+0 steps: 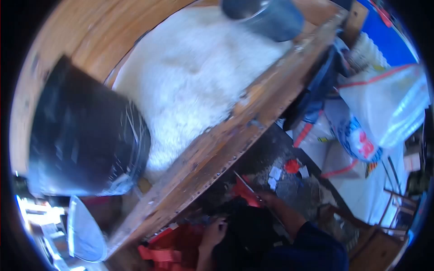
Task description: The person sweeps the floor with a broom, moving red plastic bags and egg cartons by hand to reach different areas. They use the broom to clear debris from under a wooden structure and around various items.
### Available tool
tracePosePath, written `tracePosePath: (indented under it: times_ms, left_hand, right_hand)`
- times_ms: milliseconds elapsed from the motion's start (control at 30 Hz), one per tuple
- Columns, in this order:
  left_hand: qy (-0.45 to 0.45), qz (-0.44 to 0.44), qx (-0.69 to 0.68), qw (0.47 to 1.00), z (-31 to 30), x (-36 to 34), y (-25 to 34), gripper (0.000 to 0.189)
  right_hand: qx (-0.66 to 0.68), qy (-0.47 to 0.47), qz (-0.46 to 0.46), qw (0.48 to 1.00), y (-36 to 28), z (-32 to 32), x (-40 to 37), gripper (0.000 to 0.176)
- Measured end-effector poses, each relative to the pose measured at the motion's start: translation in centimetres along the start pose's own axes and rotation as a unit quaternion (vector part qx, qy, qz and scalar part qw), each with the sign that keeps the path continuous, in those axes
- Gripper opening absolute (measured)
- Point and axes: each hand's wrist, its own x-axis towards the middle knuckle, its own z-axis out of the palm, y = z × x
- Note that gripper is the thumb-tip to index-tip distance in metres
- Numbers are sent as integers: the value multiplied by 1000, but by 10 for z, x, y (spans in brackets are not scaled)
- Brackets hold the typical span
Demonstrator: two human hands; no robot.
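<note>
My right hand (269, 199) is closed around a long thin object (244, 181), perhaps a blade or a stick; blur hides its kind. Red material (246, 194) lies just behind that object. Lower and further left is my left hand (218, 231), close to my dark clothing, its fingers too dim and blurred to read. Beside my left forearm is a crumpled red plastic bag (167, 255). Small white paper pieces (274, 173) and a red scrap (292, 166) lie on the dark floor past my right hand.
A wooden bin (226, 144) holds a heap of white rice-like grains (194, 72). A black bucket (86, 131) stands at its left, and a grey bucket (275, 20) lies at the top. White sacks (384, 104) with red stripes are stacked at the right.
</note>
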Motion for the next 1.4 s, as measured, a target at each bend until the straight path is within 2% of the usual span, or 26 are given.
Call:
tracePosePath:
  times_ms: [33, 67, 133, 167, 233, 267, 367, 433, 500, 533, 567, 600, 633, 700, 733, 800, 833, 900, 967, 1033, 1133, 1200, 1300, 1367, 1400]
  left_hand:
    - [-3, 71, -40, 997, -9, -17, 23, 26]
    - [-25, 70, -28, 997, -28, -35, 59, 26]
    - [101, 216, -35, 971, -81, -58, 144, 25]
    - [84, 216, -28, 972, -104, -68, 169, 25]
    - [219, 311, -35, 924, -146, -83, 209, 27]
    - [231, 330, -8, 915, -163, -84, 222, 28]
    - [233, 374, 95, 893, -210, -63, 258, 33]
    - [206, 398, 133, 884, -227, -37, 275, 36]
    - [168, 424, 223, 862, -238, -8, 286, 49]
    - [163, 423, 218, 864, -240, 6, 292, 49]
    - [155, 400, 255, 866, -240, 21, 296, 58]
    - [147, 378, 294, 866, -237, 35, 297, 71]
    - [142, 375, 295, 867, -233, 41, 295, 71]
    - [181, 350, 327, 859, -226, 44, 285, 89]
    - [175, 341, 334, 861, -225, 47, 281, 89]
    - [227, 373, 399, 807, -226, 48, 278, 94]
    - [218, 364, 407, 809, -226, 48, 278, 94]
    - [252, 368, 442, 778, -227, 48, 280, 100]
    - [255, 354, 451, 779, -227, 47, 281, 101]
    - [260, 352, 450, 779, -227, 46, 284, 103]
    - [261, 355, 437, 785, -227, 47, 283, 103]
    - [261, 353, 440, 783, -226, 47, 284, 103]
    - [241, 364, 417, 797, -226, 47, 285, 103]
    - [241, 372, 414, 795, -226, 48, 285, 103]
    - [238, 374, 410, 797, -226, 47, 284, 103]
  right_hand:
    - [2, 77, -14, 997, 15, -1, -26, 15]
    - [29, 78, 5, 997, 31, -11, -46, 17]
    - [63, 72, 23, 995, 63, -51, -71, 22]
    - [69, 67, 28, 995, 80, -59, -85, 23]
    - [-52, 199, 40, 978, 69, -22, -146, 16]
    - [-42, 203, 47, 977, 64, -9, -175, 16]
    - [-23, 177, 70, 981, 41, 36, -256, 14]
    - [52, 116, 66, 990, 26, 73, -312, 20]
    - [68, 58, 50, 995, 23, 94, -331, 21]
    - [57, 56, 48, 996, 21, 102, -330, 16]
    - [48, 51, 48, 996, 21, 111, -324, 13]
    - [25, 71, 55, 996, 23, 117, -307, 15]
    - [1, 88, 64, 994, 28, 119, -283, 16]
    - [28, 73, 49, 996, 33, 133, -242, 19]
    - [0, 60, 33, 998, 31, 140, -220, 17]
    - [-77, 44, -7, 996, 41, 154, -162, 14]
    - [-128, 41, -33, 990, 52, 158, -124, 14]
    - [-90, 9, -12, 996, 54, 171, -77, 14]
    - [-124, 62, -7, 990, 60, 175, -32, 16]
    - [-92, 61, -23, 994, 57, 162, -36, 22]
    - [21, 68, -41, 997, 81, 120, -79, 46]
    - [66, 122, 46, 989, 78, 95, -141, 53]
    - [33, 114, 59, 991, 96, 88, -190, 55]
    - [-111, 170, -53, 978, 99, 107, -223, 46]
    - [-109, 170, -52, 978, 93, 116, -225, 46]
